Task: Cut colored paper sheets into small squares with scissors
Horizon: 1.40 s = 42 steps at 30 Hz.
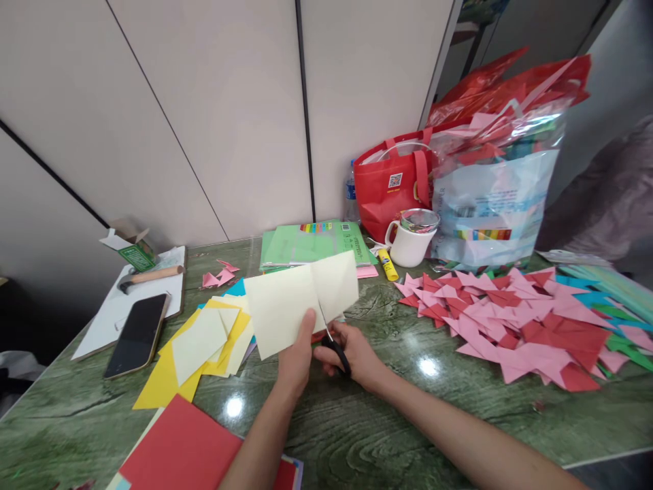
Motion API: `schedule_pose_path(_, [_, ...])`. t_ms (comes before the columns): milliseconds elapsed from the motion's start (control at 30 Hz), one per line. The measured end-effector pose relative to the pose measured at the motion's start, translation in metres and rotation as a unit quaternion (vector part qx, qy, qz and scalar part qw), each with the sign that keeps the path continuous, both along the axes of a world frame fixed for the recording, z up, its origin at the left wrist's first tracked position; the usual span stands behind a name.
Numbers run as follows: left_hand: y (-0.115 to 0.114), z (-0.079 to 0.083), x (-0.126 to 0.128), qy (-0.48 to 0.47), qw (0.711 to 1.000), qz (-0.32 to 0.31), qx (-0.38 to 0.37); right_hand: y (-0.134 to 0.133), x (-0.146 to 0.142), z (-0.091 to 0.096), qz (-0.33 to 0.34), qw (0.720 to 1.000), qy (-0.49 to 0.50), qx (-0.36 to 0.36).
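Observation:
A cream sheet of paper (280,303) is pinched in my left hand (298,354), with the thumb lying on its front. My right hand (357,354) grips black-handled scissors (335,354), fingers wrapped round the loops. The blades reach up into the paper's lower edge, and a slit runs toward a crease, the right part tilting away. Left of my hands, cream cut pieces (198,344) lie over yellow paper (166,378). Nearer me is a stack of sheets topped with red paper (178,442), partly hidden by my left forearm.
Folded pink and red paper shapes (500,313) are heaped at right. Behind stand a white mug (411,245), glue stick (388,265), red bag (388,190) and clear plastic bag (494,197). Green paper packs (311,245) lie by the wall. Left are a phone (137,335) and hammer (153,275).

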<state>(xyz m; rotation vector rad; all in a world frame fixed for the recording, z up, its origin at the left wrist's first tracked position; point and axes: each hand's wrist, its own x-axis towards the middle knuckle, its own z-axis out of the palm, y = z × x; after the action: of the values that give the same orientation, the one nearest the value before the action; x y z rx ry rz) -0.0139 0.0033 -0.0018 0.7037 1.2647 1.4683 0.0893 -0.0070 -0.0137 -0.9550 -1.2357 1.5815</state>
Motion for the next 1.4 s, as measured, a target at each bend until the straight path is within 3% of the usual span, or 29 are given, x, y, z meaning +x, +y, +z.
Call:
schedule_pose_path(133, [0.008, 0.007, -0.008, 0.047, 0.991, 0.104, 0.064, -0.005, 0.000, 0.001, 0.040, 0.999, -0.002, 0.034])
schedule_pose_path(200, [0.011, 0.013, -0.012, 0.061, 0.984, 0.130, 0.101, -0.007, 0.002, 0.001, -0.016, 0.996, -0.021, 0.082])
schedule_pose_path(267, [0.012, 0.021, -0.015, 0.067, 0.980, 0.137, 0.132, -0.008, 0.004, 0.003, -0.116, 0.982, -0.050, 0.140])
schedule_pose_path(400, [0.009, 0.034, -0.019, -0.013, 0.988, 0.066, 0.136, -0.002, 0.011, 0.008, -0.315, 0.929, -0.044, 0.189])
schedule_pose_path(533, [0.006, 0.039, -0.023, -0.078, 0.993, -0.022, 0.085, 0.012, 0.020, 0.013, -0.383, 0.906, -0.003, 0.180])
schedule_pose_path(600, [0.005, 0.041, -0.026, -0.084, 0.995, -0.051, 0.024, 0.019, 0.024, 0.013, -0.364, 0.918, 0.032, 0.154])
schedule_pose_path(733, [0.004, 0.044, -0.033, -0.078, 0.974, -0.187, -0.107, 0.024, 0.027, 0.011, -0.314, 0.942, 0.083, 0.079])
schedule_pose_path(867, [0.002, 0.044, -0.036, -0.068, 0.945, -0.271, -0.167, 0.021, 0.026, 0.015, -0.236, 0.966, 0.103, 0.015])
schedule_pose_path(1033, [0.001, 0.040, -0.037, -0.074, 0.931, -0.325, -0.149, 0.017, 0.024, 0.016, -0.104, 0.988, 0.106, -0.037])
schedule_pose_path(1167, [0.004, 0.041, -0.039, -0.095, 0.925, -0.360, -0.077, 0.017, 0.023, 0.012, -0.062, 0.984, 0.153, -0.066])
schedule_pose_path(1233, [0.007, 0.042, -0.038, -0.117, 0.928, -0.351, -0.043, 0.018, 0.023, 0.011, -0.065, 0.979, 0.180, -0.073])
schedule_pose_path(1300, [0.009, 0.042, -0.034, -0.096, 0.951, -0.293, -0.015, 0.019, 0.024, 0.011, -0.052, 0.971, 0.217, -0.088])
schedule_pose_path(1400, [0.007, 0.035, -0.025, 0.072, 0.983, -0.171, -0.004, 0.021, 0.026, 0.007, -0.041, 0.952, 0.281, -0.118])
